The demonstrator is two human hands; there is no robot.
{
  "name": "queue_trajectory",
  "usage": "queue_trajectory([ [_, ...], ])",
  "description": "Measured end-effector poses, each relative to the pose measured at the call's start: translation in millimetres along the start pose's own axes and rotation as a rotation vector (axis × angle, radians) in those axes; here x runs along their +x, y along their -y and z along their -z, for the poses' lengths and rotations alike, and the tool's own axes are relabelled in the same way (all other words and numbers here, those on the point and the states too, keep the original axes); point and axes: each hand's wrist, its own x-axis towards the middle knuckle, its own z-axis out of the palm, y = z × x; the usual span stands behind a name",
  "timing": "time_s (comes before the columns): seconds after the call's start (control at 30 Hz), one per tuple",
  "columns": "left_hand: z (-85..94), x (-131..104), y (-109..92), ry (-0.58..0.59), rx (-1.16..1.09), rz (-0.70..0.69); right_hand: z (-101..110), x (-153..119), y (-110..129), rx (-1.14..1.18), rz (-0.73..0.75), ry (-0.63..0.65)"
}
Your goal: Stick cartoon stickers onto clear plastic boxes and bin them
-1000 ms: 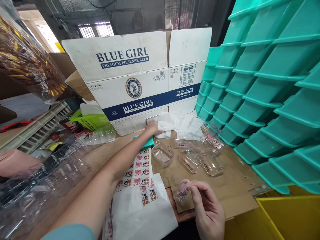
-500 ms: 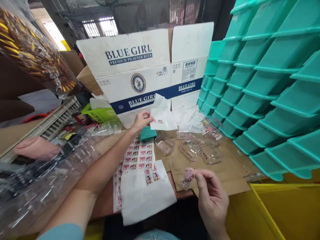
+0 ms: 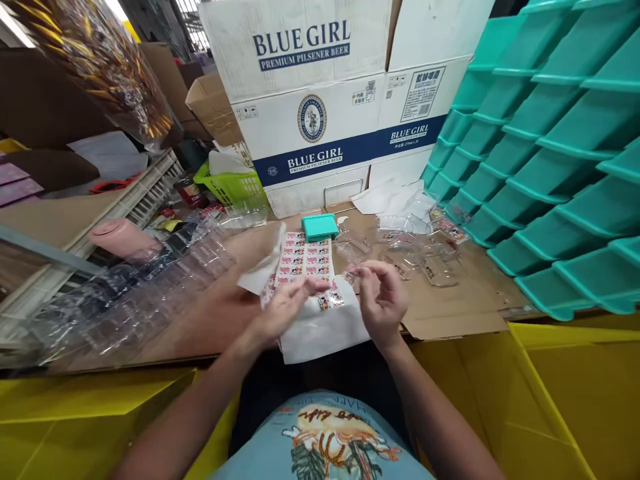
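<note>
My left hand [image 3: 293, 303] is over the lower part of the sticker sheets [image 3: 305, 257], its fingers blurred and pressed together; whether they hold anything is hard to make out. To its right, my right hand [image 3: 383, 297] pinches a small pinkish, partly clear piece [image 3: 354, 270] between thumb and forefinger. White backing paper [image 3: 325, 333] lies beneath and between the hands, with a few cow stickers [image 3: 331, 300] on it. A teal box [image 3: 320, 227] rests on the top end of the sheets. Another white sheet [image 3: 265, 267] lies curled at their left side.
Clear plastic containers [image 3: 440, 267] lie on cardboard at right, before stacked teal bins [image 3: 550, 167]. A white beer carton [image 3: 345, 107] stands behind. Clear packaging [image 3: 150, 293], a pink object [image 3: 123, 238] and a green basket [image 3: 233, 187] are at left. Yellow bins [image 3: 545, 400] flank the front edge.
My left hand has come down toward me from the carton, and the white sheet it held is out of it. My right hand, still pinching the small piece, has moved inward beside it. The view has shifted.
</note>
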Motion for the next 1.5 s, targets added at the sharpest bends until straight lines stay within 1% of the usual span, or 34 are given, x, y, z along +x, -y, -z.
queue_trajectory([
  [0.03,-15.8,-6.2,-1.5,0.025,-0.210,0.030,-6.5,-2.5,1.9,-0.094,0.127,0.061],
  [0.07,-27.8,-10.9,-2.4,0.045,-0.385,0.052,-11.8,-6.2,4.5,-0.184,0.243,0.139],
  [0.1,-34.9,-14.1,-2.4,0.043,-0.537,0.076,-15.9,-10.8,7.7,-0.259,0.331,0.226],
  [0.13,-37.2,-16.0,-1.3,0.025,-0.655,0.092,-18.7,-15.6,11.0,-0.307,0.385,0.314],
  [0.17,-35.3,-17.0,0.8,0.005,-0.739,0.105,-20.4,-20.1,14.2,-0.320,0.404,0.389],
  [0.2,-30.2,-17.7,3.8,-0.020,-0.800,0.119,-21.0,-23.6,17.0,-0.300,0.393,0.442],
  [0.23,-23.4,-18.5,7.4,-0.045,-0.846,0.130,-21.1,-25.6,19.0,-0.257,0.351,0.461],
  [0.27,-16.2,-19.8,11.4,-0.072,-0.879,0.130,-20.8,-25.9,20.2,-0.204,0.286,0.443],
  [0.3,-9.9,-21.9,15.4,-0.090,-0.897,0.119,-20.5,-24.3,20.6,-0.155,0.198,0.398],
  [0.37,-2.1,-28.5,21.8,-0.100,-0.880,0.062,-21.3,-17.3,19.0,-0.053,-0.043,0.327],
  [0.4,-0.7,-32.9,23.6,-0.104,-0.838,0.018,-22.6,-13.0,17.4,0.017,-0.193,0.346],
  [0.47,-0.8,-42.7,24.4,-0.120,-0.714,-0.073,-27.6,-6.0,14.1,0.214,-0.496,0.472],
  [0.5,-1.0,-47.5,23.6,-0.126,-0.642,-0.103,-31.2,-4.2,13.1,0.315,-0.617,0.535],
  [0.53,-0.6,-51.9,22.5,-0.128,-0.567,-0.123,-35.3,-3.6,12.7,0.396,-0.693,0.567],
  [0.57,0.8,-55.8,21.4,-0.121,-0.486,-0.135,-39.6,-4.0,13.2,0.447,-0.718,0.571],
  [0.6,3.2,-58.9,20.7,-0.112,-0.390,-0.142,-43.8,-5.0,14.7,0.462,-0.690,0.554],
  [0.63,6.7,-61.4,20.8,-0.108,-0.280,-0.141,-47.3,-6.1,17.2,0.442,-0.616,0.518],
  [0.7,16.2,-64.3,24.2,-0.138,-0.081,-0.128,-50.3,-6.9,23.6,0.334,-0.402,0.408],
  [0.77,27.6,-63.4,30.8,-0.229,0.010,-0.114,-45.7,-3.8,28.5,0.223,-0.218,0.256],
  [0.8,33.3,-61.0,34.0,-0.291,0.030,-0.117,-40.2,-0.9,28.7,0.191,-0.173,0.187],
  [0.83,38.6,-57.1,36.1,-0.352,0.057,-0.134,-32.5,2.5,26.8,0.180,-0.166,0.131],
  [0.9,45.7,-44.0,35.1,-0.436,0.189,-0.212,-12.5,8.6,17.2,0.200,-0.227,0.054],
  [0.93,46.3,-35.1,31.6,-0.446,0.280,-0.259,-1.6,10.5,10.3,0.210,-0.272,0.032],
  [0.97,44.4,-24.6,26.5,-0.430,0.363,-0.304,8.5,11.6,2.8,0.212,-0.311,0.016],
  [1.03,32.8,-0.5,14.5,-0.310,0.456,-0.367,23.2,12.3,-11.6,0.149,-0.326,0.018],
  [1.07,24.0,12.6,9.2,-0.227,0.461,-0.376,26.5,12.9,-17.8,0.054,-0.282,0.053],
  [1.1,14.2,25.6,5.4,-0.148,0.446,-0.371,26.9,14.2,-23.4,-0.071,-0.208,0.105],
  [1.17,-4.9,49.0,3.4,-0.027,0.394,-0.335,20.1,20.1,-33.7,-0.328,-0.036,0.228],
  [1.23,-17.7,64.7,8.3,0.021,0.346,-0.278,8.9,29.7,-45.9,-0.496,0.078,0.334],
  [1.27,-20.4,68.7,12.4,0.027,0.325,-0.248,4.1,34.8,-53.3,-0.534,0.099,0.370],
  [1.33,-17.4,68.5,21.7,0.025,0.274,-0.175,0.3,42.8,-69.7,-0.588,0.112,0.410],
  [1.4,-5.2,58.2,30.7,-0.022,0.219,-0.116,5.1,46.0,-85.2,-0.638,0.106,0.412],
  [1.43,3.0,49.7,34.7,-0.067,0.194,-0.106,10.0,46.3,-91.4,-0.657,0.095,0.399],
  [1.5,20.6,27.4,40.9,-0.204,0.152,-0.115,20.9,46.1,-98.8,-0.686,0.064,0.370],
])
